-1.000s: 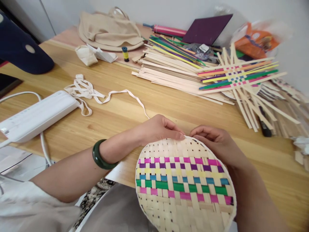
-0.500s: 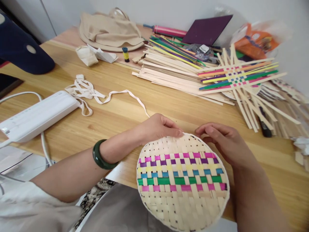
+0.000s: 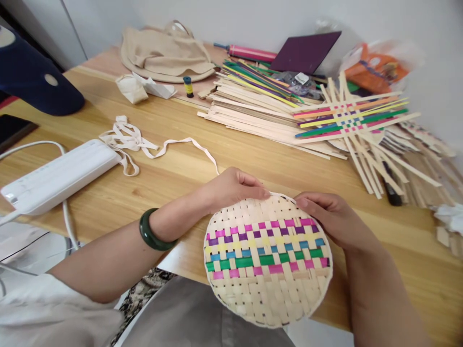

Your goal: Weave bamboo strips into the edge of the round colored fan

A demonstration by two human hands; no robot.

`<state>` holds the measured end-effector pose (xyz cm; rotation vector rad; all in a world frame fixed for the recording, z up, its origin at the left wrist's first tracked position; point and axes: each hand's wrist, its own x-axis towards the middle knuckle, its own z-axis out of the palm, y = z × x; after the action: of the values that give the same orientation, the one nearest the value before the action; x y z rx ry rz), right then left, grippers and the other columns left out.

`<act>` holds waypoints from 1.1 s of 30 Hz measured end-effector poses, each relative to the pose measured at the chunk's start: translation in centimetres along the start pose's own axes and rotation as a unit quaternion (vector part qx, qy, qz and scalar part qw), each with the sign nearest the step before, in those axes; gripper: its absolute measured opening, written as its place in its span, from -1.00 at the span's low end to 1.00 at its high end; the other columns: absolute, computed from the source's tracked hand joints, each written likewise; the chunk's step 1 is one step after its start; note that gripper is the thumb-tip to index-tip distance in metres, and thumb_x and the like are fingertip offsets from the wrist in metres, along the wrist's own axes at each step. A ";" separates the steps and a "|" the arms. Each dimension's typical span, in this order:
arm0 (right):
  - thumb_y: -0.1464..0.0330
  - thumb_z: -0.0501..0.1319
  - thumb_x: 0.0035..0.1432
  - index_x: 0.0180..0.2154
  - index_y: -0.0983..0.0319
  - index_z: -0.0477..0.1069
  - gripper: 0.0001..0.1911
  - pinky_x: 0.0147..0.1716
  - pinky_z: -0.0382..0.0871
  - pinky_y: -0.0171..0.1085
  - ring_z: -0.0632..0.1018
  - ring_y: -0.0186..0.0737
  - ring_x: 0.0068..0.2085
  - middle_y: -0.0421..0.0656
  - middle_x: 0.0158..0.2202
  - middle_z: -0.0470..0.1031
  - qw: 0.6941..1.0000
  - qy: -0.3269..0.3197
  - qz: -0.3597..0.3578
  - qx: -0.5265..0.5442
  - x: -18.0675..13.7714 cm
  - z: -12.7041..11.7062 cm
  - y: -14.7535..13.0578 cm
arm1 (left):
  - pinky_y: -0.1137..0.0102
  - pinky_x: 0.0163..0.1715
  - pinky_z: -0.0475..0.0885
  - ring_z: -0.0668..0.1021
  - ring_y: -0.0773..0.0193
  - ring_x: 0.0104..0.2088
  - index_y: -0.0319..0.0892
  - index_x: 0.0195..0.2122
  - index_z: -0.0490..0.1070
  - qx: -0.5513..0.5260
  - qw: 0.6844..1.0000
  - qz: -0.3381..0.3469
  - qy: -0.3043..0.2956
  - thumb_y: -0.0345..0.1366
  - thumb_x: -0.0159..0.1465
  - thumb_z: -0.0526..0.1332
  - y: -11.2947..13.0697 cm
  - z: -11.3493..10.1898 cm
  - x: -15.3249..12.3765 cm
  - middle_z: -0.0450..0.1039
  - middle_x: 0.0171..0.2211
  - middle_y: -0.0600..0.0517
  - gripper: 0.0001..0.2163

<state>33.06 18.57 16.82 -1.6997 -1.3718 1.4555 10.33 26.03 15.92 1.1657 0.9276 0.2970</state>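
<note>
A round woven bamboo mat point(image 3: 267, 284) with pink, purple, yellow, blue and green bands sits at the near edge of the wooden table point(image 3: 173, 164), partly over my lap. My left hand point(image 3: 231, 188), with a green bangle point(image 3: 150, 231) on the wrist, pinches the mat's far rim together with the white tape point(image 3: 181, 142) that runs along it. My right hand point(image 3: 329, 217) grips the rim just to the right, fingers closed on the edge.
A white power strip point(image 3: 58, 176) with cable lies at left, a dark blue cap point(image 3: 36, 82) behind it. Farther back are loose bamboo strips point(image 3: 253, 113), a half-woven coloured piece point(image 3: 350, 120), a beige cloth hat point(image 3: 166, 50), a thread spool point(image 3: 187, 86) and an orange bag point(image 3: 376, 67).
The mat has turned and slid down and to the left toward my lap. My right hand lifted off the rim, then took hold of it again further right. The left hand stayed.
</note>
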 end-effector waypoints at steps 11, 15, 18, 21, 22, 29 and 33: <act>0.26 0.31 0.03 -0.29 0.16 0.51 -0.83 -0.39 0.40 -0.25 0.48 -0.26 -0.32 -0.16 -0.29 0.49 0.914 0.358 -0.187 0.029 1.5 -1.7 1.1 | 0.52 -0.53 0.39 0.51 0.39 -0.51 -0.22 -0.39 0.57 0.002 1.000 0.011 0.027 -0.22 0.05 0.34 0.2 -0.2 0.1 0.55 -0.44 -0.02 -0.82; 0.34 0.25 0.13 -0.28 0.10 0.52 -0.90 -0.11 0.37 -0.10 0.50 -0.15 -0.19 -0.16 -0.25 0.51 0.860 0.321 -0.326 -0.223 0.8 0.5 -0.5 | 0.51 -0.54 0.36 0.50 0.39 -0.51 -0.23 -0.34 0.58 0.038 0.999 0.020 0.027 -0.18 0.06 0.31 0.1 -0.2 -0.2 0.55 -0.41 -0.03 -0.77; 0.41 0.26 0.11 -0.27 0.11 0.52 -0.87 -0.16 0.38 -0.14 0.47 -0.15 -0.21 -0.16 -0.27 0.53 0.782 0.272 -0.407 -0.386 0.4 2.7 -1.9 | 0.51 -0.56 0.33 0.47 0.40 -0.53 -0.24 -0.32 0.58 0.054 0.998 0.032 0.022 -0.15 0.07 0.29 -0.1 -0.3 -0.2 0.54 -0.43 -0.02 -0.74; 0.45 0.24 0.11 -0.25 0.17 0.50 -0.85 -0.24 0.40 -0.20 0.45 -0.17 -0.22 -0.15 -0.27 0.53 0.743 0.245 -0.439 -0.442 0.7 4.3 -2.4 | 0.51 -0.54 0.33 0.45 0.41 -0.54 -0.26 -0.31 0.58 0.052 0.998 0.042 0.014 -0.17 0.08 0.27 -0.4 -0.2 -0.1 0.51 -0.48 0.01 -0.74; 0.46 0.23 0.12 -0.25 0.18 0.49 -0.86 -0.25 0.41 -0.21 0.44 -0.17 -0.22 -0.15 -0.29 0.53 0.736 0.245 -0.444 -0.448 0.9 4.6 -2.3 | 0.51 -0.54 0.33 0.45 0.41 -0.54 -0.26 -0.31 0.58 0.053 0.998 0.043 0.012 -0.18 0.08 0.27 -0.4 -0.2 0.0 0.50 -0.49 0.02 -0.74; 0.50 0.18 0.15 -0.24 0.21 0.48 -0.84 -0.20 0.41 -0.19 0.46 -0.17 -0.17 -0.11 -0.26 0.51 0.763 0.232 -0.455 -0.397 1.5 4.0 -1.7 | 0.51 -0.56 0.30 0.45 0.40 -0.54 -0.25 -0.32 0.59 0.061 0.997 0.037 0.008 -0.18 0.05 0.30 -0.2 -0.2 0.1 0.51 -0.48 0.02 -0.74; 0.37 0.17 0.21 -0.26 0.18 0.51 -0.86 -0.15 0.43 -0.16 0.52 -0.20 -0.21 -0.13 -0.25 0.52 0.882 0.271 -0.315 -0.222 0.8 1.7 -1.0 | 0.50 -0.58 0.31 0.46 0.39 -0.55 -0.24 -0.35 0.58 0.058 0.998 0.022 0.024 -0.16 0.04 0.32 -0.1 -0.4 0.2 0.54 -0.46 -0.01 -0.75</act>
<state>31.09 19.31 16.84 -1.5107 -1.7588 0.2792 10.12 26.40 15.64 1.2920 0.9730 0.3104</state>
